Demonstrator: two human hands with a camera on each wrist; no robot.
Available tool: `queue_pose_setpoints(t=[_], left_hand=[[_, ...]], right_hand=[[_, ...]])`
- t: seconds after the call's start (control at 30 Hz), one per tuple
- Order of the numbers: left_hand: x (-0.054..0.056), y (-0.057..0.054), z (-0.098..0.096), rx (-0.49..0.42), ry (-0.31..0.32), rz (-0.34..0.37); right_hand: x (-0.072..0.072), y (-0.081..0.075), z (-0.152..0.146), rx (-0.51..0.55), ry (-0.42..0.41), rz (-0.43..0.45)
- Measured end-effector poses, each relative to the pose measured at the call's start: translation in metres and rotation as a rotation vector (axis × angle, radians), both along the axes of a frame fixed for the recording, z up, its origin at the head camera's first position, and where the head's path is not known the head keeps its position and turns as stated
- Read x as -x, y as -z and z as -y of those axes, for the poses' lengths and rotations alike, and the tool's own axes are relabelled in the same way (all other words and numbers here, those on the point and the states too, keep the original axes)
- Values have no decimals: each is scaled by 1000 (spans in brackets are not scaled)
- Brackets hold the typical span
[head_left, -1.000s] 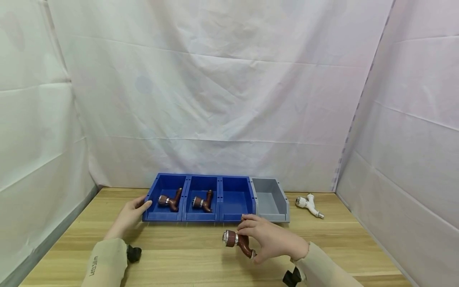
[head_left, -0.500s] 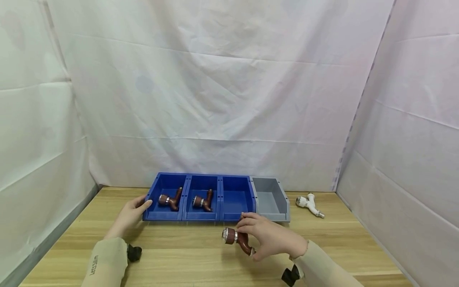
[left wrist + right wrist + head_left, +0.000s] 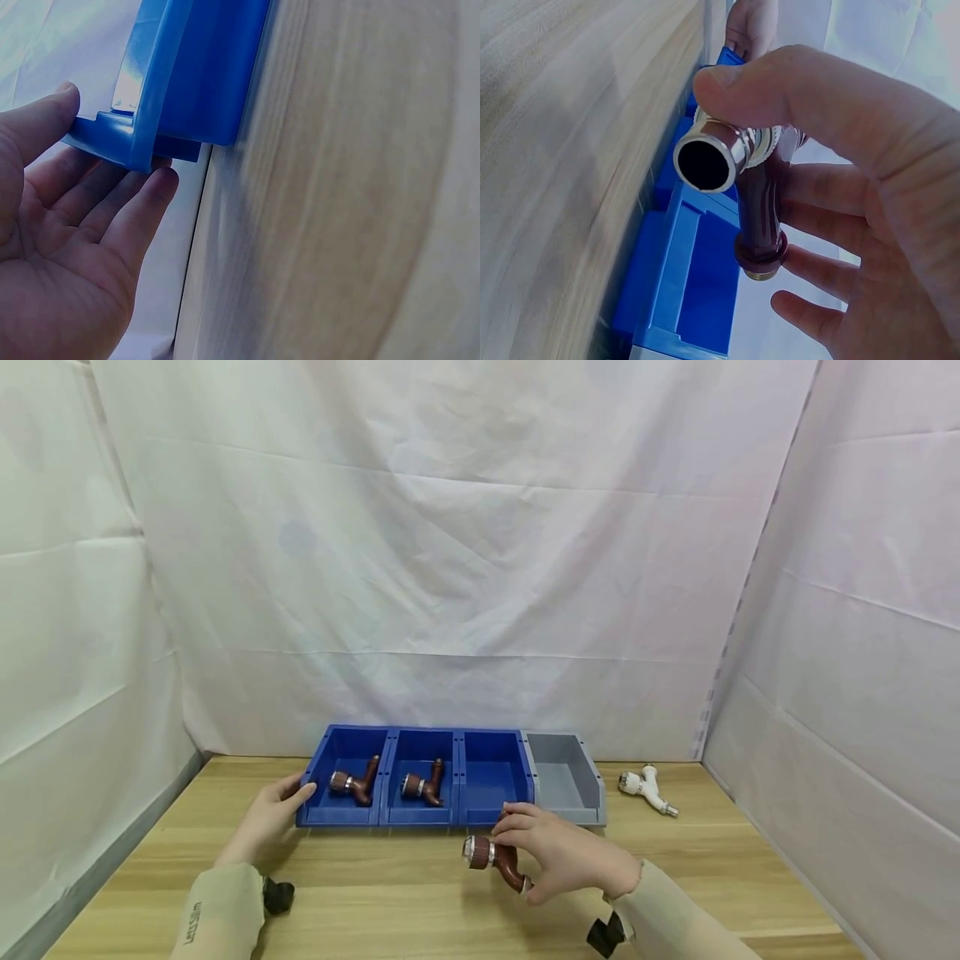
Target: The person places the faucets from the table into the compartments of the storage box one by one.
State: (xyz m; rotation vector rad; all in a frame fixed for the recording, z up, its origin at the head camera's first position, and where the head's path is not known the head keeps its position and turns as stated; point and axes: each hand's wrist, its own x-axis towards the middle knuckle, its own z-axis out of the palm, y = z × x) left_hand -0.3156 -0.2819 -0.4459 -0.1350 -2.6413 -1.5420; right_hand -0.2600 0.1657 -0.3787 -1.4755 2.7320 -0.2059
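My right hand (image 3: 567, 857) holds a brown faucet (image 3: 507, 865) with a silver-trimmed knob, above the wood table in front of the bins. In the right wrist view the thumb presses near the faucet's silver spout end (image 3: 707, 163), with fingers behind its brown body (image 3: 760, 214). At the far left, my left hand (image 3: 267, 817) grips the outer edge of the leftmost blue bin (image 3: 341, 817), thumb over the rim and fingers beneath. A brown faucet (image 3: 363, 787) lies in that bin. Another brown faucet (image 3: 431, 787) lies in the second blue bin (image 3: 418, 815).
The third blue bin (image 3: 493, 781) and a grey bin (image 3: 562, 781) continue the joined row to the right, nothing seen inside either. A white faucet (image 3: 648, 789) lies on the table (image 3: 375, 893) right of the row. White cloth (image 3: 450, 568) hangs behind and at both sides.
Over the last second my right hand has lifted the brown faucet slightly toward the bins. My left hand keeps its hold on the leftmost bin.
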Motion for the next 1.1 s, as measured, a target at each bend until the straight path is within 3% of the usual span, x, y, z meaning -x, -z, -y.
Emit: queue_pose_setpoints(t=[0.33, 0.57, 1.1], left_hand=[[-4, 4, 1, -6, -8, 27], [0, 0, 1, -5, -5, -4], [2, 0, 1, 19, -8, 0]], right_hand=[[1, -2, 1, -15, 31, 27], [7, -7, 0, -18, 49, 22], [11, -7, -2, -14, 71, 25]])
